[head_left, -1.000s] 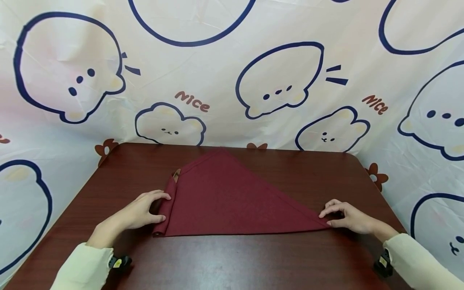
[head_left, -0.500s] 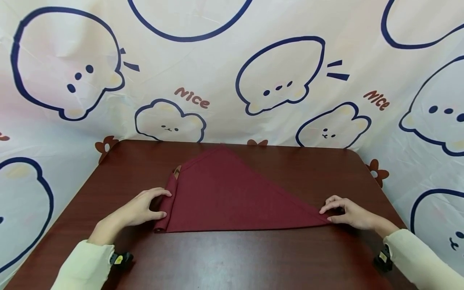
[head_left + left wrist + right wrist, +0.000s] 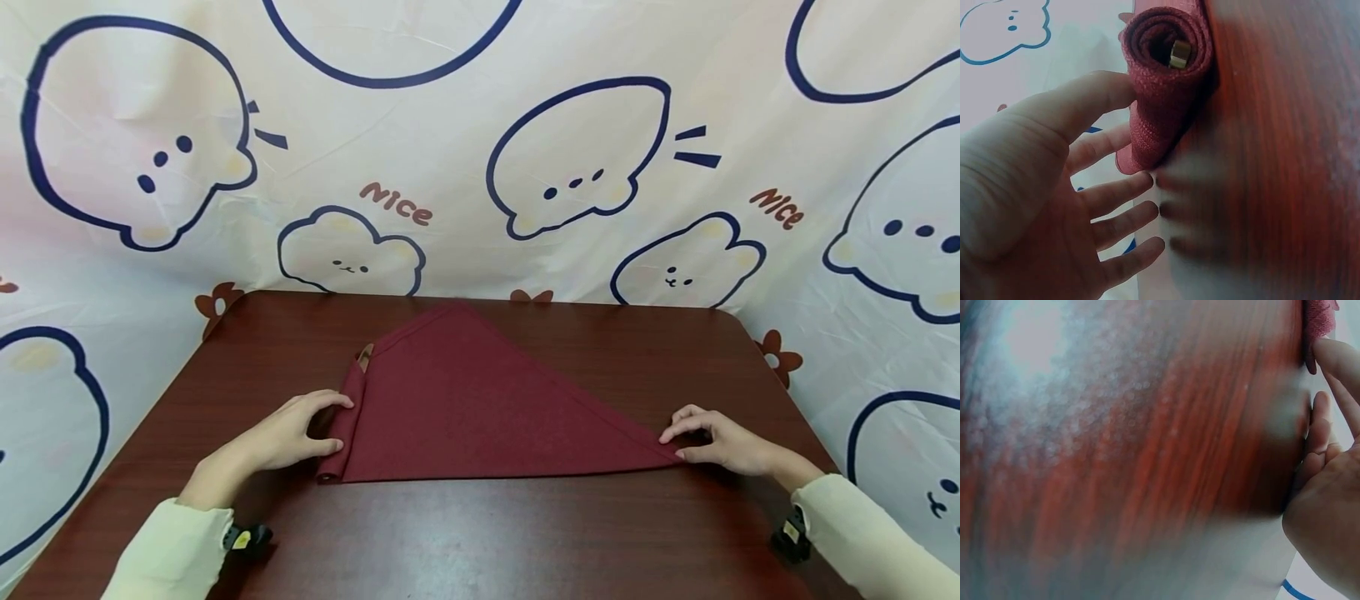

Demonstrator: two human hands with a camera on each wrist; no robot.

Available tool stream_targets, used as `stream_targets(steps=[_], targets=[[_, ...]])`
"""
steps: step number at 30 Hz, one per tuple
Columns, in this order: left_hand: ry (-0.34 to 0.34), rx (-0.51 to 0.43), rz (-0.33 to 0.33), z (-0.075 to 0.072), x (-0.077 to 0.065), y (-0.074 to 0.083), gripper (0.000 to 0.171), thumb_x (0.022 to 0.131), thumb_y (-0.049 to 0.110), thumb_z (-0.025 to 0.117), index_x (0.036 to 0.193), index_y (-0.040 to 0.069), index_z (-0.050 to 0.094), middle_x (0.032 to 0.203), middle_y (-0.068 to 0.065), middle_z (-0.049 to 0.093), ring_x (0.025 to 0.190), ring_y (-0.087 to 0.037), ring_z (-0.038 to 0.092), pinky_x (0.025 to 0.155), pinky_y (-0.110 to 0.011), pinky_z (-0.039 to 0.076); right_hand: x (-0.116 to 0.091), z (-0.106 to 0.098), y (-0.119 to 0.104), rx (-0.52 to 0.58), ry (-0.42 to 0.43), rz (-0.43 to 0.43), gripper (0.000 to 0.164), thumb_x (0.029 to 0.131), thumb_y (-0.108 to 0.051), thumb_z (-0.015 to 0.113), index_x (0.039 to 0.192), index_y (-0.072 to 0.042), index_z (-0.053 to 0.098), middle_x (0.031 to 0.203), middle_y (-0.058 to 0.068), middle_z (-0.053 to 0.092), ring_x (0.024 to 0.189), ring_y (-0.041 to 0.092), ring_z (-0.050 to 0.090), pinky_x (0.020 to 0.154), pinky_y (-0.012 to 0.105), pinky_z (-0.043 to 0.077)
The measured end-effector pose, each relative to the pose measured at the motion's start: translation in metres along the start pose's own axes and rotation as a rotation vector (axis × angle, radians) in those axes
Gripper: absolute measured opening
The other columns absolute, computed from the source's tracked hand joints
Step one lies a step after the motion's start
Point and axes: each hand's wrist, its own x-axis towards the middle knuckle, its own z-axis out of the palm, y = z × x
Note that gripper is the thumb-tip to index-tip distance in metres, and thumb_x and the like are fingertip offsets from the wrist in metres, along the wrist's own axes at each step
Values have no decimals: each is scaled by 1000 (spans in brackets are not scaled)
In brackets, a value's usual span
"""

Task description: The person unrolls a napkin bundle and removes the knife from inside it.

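Observation:
A dark red cloth [image 3: 480, 400] lies as a wide triangle on the table. Its left end is wound into a tight roll [image 3: 1160, 94], and a gold-coloured object [image 3: 1179, 54], mostly hidden, shows inside the roll's near end. My left hand [image 3: 288, 429] rests against the roll's left side, thumb and index finger touching it; the other fingers are spread and loose in the left wrist view. At the cloth's pointed right corner, my right hand [image 3: 723, 446] pinches the fabric between thumb and fingertip. Only a scrap of cloth [image 3: 1319, 322] shows in the right wrist view.
The brown wood-grain table [image 3: 480, 542] has rounded back corners and a glare patch near the front. Behind it and at both sides hangs a pale sheet [image 3: 450, 150] printed with cartoon figures. Each wrist carries a small black device [image 3: 249, 537].
The view shifted slightly at first. Both hands keep their places on the roll and the corner, and the cloth lies as before.

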Motion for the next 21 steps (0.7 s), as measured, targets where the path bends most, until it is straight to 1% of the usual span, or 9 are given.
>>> stream_targets(steps=[5, 9, 17, 21], targets=[[3, 24, -30, -1, 0, 5, 49, 86, 22, 79, 130, 9, 61, 142, -24, 54, 131, -48, 49, 104, -67, 42, 0, 0, 0, -8, -3, -7, 20, 94, -15, 71, 114, -13, 74, 115, 3, 55, 105, -2, 47, 85, 20, 39], [4, 35, -50, -2, 2, 11, 50, 88, 26, 77, 132, 10, 61, 145, -25, 52, 133, -51, 46, 104, -68, 40, 0, 0, 0, 1, -6, -12, 20, 94, -14, 71, 114, -12, 74, 114, 3, 54, 104, -2, 47, 84, 20, 39], [-3, 48, -36, -1, 10, 24, 48, 91, 29, 75, 133, 11, 62, 147, -26, 50, 136, -51, 42, 106, -70, 38, -1, 2, 0, 30, -7, -8, 20, 95, -13, 70, 114, -10, 74, 114, 2, 54, 105, -2, 47, 84, 19, 41], [-26, 85, -46, 3, 14, 29, 48, 90, 31, 76, 133, 14, 63, 150, -26, 48, 138, -51, 41, 105, -71, 38, -1, 1, -1, 26, -2, -4, 20, 94, -13, 70, 114, -10, 74, 114, 2, 54, 104, -2, 47, 83, 19, 41]])
